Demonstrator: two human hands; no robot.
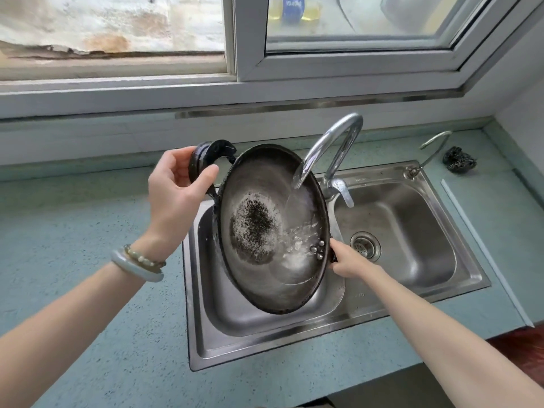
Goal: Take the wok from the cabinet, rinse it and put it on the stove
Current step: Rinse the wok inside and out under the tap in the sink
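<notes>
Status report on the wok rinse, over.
Left hand and right hand grip wok handles. Wok tilted over sink, tap running. Nothing blocking.

The wok (265, 231), dark-rimmed with a worn grey inside and a black burnt patch at its centre, is tilted steeply, water splashing inside its lower right side.

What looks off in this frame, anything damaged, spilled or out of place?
Mostly normal. The wok, held tilted over the left sink basin under the running faucet, has a dark, speckled patch at its centre, burnt residue or worn coating. A steel scourer sits loose on the counter behind the sink. No spill on the counter is visible.
</notes>
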